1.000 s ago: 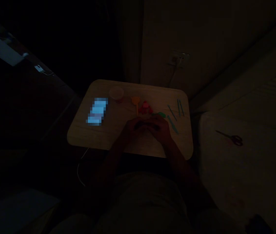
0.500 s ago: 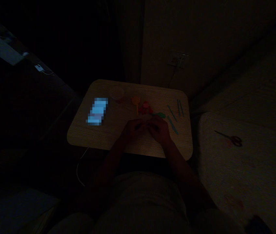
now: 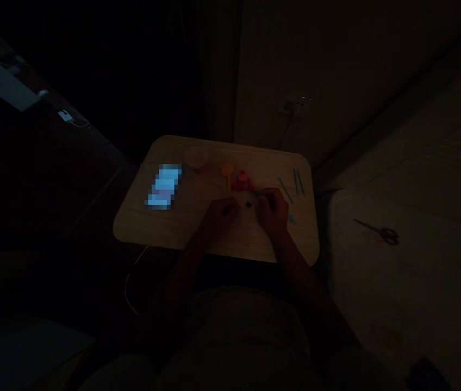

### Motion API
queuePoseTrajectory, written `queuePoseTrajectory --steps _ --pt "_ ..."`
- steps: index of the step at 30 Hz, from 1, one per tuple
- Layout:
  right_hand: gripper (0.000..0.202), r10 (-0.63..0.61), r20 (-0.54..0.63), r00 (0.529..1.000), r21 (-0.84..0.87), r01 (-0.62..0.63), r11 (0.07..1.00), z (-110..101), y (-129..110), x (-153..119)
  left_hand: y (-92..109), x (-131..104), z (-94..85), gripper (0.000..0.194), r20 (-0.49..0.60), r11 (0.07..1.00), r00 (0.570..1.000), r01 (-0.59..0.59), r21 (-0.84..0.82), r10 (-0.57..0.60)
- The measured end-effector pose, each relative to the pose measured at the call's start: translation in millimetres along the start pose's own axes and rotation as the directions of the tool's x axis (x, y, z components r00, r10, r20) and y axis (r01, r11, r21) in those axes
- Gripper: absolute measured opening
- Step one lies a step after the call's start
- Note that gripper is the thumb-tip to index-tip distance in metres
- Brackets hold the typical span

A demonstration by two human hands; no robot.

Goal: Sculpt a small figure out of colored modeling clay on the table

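Observation:
In the dim head view my left hand rests low over the table, its fingers pinched together; whatever is in them is too dark to make out. My right hand is closed around a thin green tool, whose tip shows left of the fingers. Between both hands a small dark lump lies on the wooden table. Just beyond sit red pieces in a cluster, beside an orange paddle-shaped tool. Under and beside my right hand, a blue-green tool is partly covered.
Several slim blue-green sticks lie at the table's right. A clear round container stands at the back, and a lit, blurred screen lies at left. Scissors rest on the pale surface to the right.
My hands have come apart. The right moved right onto the green tool and closed on it; the left stayed roughly in place. The dark lump now shows on the table between them.

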State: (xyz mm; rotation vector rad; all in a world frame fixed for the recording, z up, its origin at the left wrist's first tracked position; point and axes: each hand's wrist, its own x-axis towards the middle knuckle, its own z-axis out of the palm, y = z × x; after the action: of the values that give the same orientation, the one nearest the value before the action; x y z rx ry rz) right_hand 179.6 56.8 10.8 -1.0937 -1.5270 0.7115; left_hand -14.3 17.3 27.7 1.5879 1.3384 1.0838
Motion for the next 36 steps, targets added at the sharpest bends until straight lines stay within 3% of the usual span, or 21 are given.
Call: queuePoseTrajectory --steps 11,19,30,36 --pt "0.028 0.012 -0.015 1.0 -0.027 -0.012 1.0 0.3 6.7 -1.1 -4.8 -4.9 2.4 0.022 -0.025 1.0 0.999 -0.024 -0.011 0.024" --pt "0.028 0.007 -0.042 0.999 -0.038 -0.009 0.999 -1.7 -1.5 0.1 -3.4 -3.3 4.5 0.025 -0.012 1.0 1.0 -0.016 0.021 0.016" --pt "0.021 -0.006 -0.042 0.999 0.061 0.009 0.998 1.1 7.5 1.0 1.6 -4.2 2.5 0.024 -0.017 1.0 1.0 -0.01 0.009 0.01" --pt "0.019 -0.025 0.013 1.0 0.075 0.024 0.997 1.1 9.2 3.5 0.4 -2.1 2.1 0.021 -0.017 1.0 1.0 0.0 -0.015 -0.001"
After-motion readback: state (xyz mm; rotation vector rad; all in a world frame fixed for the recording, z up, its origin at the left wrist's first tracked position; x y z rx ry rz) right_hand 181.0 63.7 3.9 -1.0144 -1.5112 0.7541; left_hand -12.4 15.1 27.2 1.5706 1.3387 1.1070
